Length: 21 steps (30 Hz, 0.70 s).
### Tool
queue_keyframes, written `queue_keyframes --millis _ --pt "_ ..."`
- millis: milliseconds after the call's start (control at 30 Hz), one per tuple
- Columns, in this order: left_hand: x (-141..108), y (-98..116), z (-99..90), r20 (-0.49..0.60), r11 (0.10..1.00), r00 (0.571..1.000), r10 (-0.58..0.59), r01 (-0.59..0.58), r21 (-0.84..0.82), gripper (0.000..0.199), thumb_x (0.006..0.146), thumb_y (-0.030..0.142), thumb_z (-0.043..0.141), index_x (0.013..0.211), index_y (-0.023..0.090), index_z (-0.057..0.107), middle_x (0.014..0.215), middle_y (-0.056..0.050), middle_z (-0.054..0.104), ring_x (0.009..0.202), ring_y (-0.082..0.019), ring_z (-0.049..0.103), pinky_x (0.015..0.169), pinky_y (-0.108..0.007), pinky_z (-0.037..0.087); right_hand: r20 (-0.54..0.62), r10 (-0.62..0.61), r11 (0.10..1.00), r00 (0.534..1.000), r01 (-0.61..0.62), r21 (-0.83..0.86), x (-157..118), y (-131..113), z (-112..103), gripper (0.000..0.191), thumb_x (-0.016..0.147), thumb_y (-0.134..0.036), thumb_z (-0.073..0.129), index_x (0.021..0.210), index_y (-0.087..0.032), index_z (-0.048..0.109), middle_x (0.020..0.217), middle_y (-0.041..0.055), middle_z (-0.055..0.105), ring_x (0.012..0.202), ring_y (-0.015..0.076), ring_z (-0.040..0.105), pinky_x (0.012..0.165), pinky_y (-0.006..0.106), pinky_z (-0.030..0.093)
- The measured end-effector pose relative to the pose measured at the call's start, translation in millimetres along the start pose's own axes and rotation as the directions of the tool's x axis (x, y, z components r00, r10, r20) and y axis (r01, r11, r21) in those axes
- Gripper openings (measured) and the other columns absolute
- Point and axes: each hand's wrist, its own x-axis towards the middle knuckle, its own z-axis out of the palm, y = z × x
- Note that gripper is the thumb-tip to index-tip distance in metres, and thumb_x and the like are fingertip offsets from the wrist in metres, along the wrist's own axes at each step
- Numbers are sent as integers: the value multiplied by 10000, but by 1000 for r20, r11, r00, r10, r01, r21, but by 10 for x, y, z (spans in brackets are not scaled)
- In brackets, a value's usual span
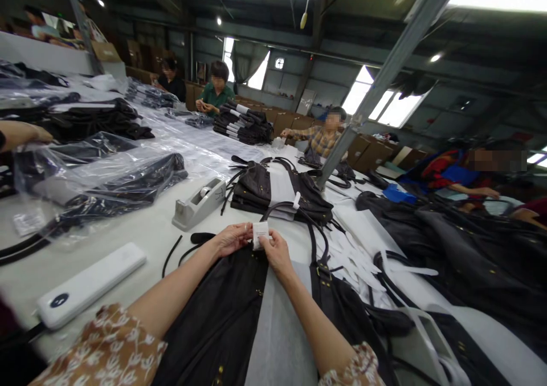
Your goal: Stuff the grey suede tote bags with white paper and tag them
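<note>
Between my two hands is a small white label (pixel 260 233) with faint print, held at the top edge of a black handbag (pixel 213 300). The fingers of my left hand (pixel 233 239) pinch the label's left side. My right hand (pixel 276 250) has its thumb and fingers closed on the right side. The handbag lies flat in front of me, with a strip of white paper (pixel 280 317) down its middle and brass-coloured fittings. Its dark handle (pixel 322 229) loops up on the right. Just beyond lies a stack of similar black bags (pixel 252 189) with a white paper band.
A grey tape dispenser (pixel 199 203) stands left of the stack, and a long white device (pixel 92 283) lies nearer me. Plastic-wrapped bags (pixel 128 175) cover the left side. Loose white paper strips (pixel 350 255) and more black bags (pixel 478 255) are on the right. Several co-workers sit around the table.
</note>
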Motion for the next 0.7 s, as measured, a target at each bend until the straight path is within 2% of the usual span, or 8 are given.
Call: queue_keyframes --millis 100,167,300,367,433,533,633,700 --pt "3 -42 15 -9 997 999 32 -32 65 470 652 500 762 928 132 665 830 -72 663 713 -114 598 646 -215 470 -29 13 997 999 -15 -78 63 -54 -7 250 767 -335 506 870 -187 680 633 -9 636 597 155 557 557 223 390" --pt "0 -66 56 -8 990 999 51 -49 131 508 622 495 777 957 129 666 862 -82 677 760 -144 616 712 -255 481 22 -20 986 1000 23 -164 85 -106 -23 208 745 -286 515 796 -198 697 631 -4 644 618 158 566 564 221 379" --pt "-12 -18 163 -17 941 997 80 -70 330 455 512 297 827 908 117 692 824 -60 695 738 -165 617 716 -272 468 206 -88 965 975 134 -225 138 -165 -65 180 709 -235 555 785 -219 717 663 -2 671 618 153 568 573 222 382" --pt "-20 86 171 -55 895 992 109 -74 441 360 479 191 796 821 125 707 769 -32 693 696 -160 603 676 -255 453 247 -71 978 966 116 -174 187 -138 -117 222 705 -239 565 861 -212 721 707 -6 683 634 152 582 590 222 411" --pt "-38 240 126 -122 845 981 153 -66 531 295 461 121 748 753 139 708 684 -5 673 636 -150 578 621 -241 432 164 -12 989 986 36 -144 240 -74 -203 286 727 -240 545 955 -188 710 788 10 697 704 159 611 655 238 451" --pt "-133 494 9 -249 799 940 236 -42 600 289 465 74 688 743 153 693 625 16 634 562 -121 532 560 -222 394 -64 80 982 995 -90 -166 273 45 -368 351 768 -226 494 1056 -148 679 908 63 700 830 184 624 789 297 462" --pt "-375 661 -36 -350 805 895 275 -16 593 333 521 107 660 851 149 664 623 20 611 523 -105 515 521 -216 373 -90 100 975 991 -116 -187 199 134 -510 351 780 -224 491 1070 -146 672 932 78 698 869 199 627 839 331 454" --pt "-623 665 10 -359 847 908 216 8 532 361 551 151 663 912 144 645 641 3 623 535 -122 546 519 -227 391 -69 101 974 993 -112 -196 107 167 -570 333 775 -224 512 1052 -147 679 933 76 700 886 206 630 851 333 455"
